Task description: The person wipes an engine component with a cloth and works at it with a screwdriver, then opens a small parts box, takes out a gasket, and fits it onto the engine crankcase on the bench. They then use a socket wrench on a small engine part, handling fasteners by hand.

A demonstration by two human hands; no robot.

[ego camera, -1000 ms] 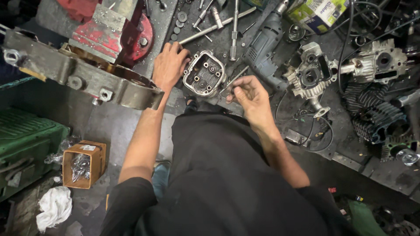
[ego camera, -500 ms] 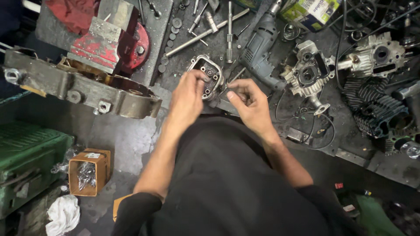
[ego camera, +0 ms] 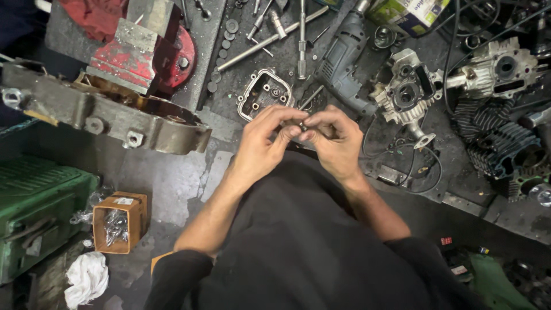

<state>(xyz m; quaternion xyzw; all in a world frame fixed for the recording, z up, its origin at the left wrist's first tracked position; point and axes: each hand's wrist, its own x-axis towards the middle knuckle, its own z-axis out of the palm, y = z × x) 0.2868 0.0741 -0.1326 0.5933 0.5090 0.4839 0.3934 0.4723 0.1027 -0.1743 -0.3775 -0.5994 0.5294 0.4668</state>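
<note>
Pinching a small dark part (ego camera: 302, 125) between both hands over the workbench (ego camera: 287, 54).
Left hand (ego camera: 265, 143) and right hand (ego camera: 333, 140) meet fingertip to fingertip, closed narrowly on it; it looks metal, perhaps. The cylinder head (ego camera: 264, 95) lies at eleven o'clock, just beyond.

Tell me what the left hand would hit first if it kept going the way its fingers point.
The left hand points up and right, its fingertips already meeting the right hand around a small dark part. Past those, probably the grey electric drill, though depth is unclear.
</note>
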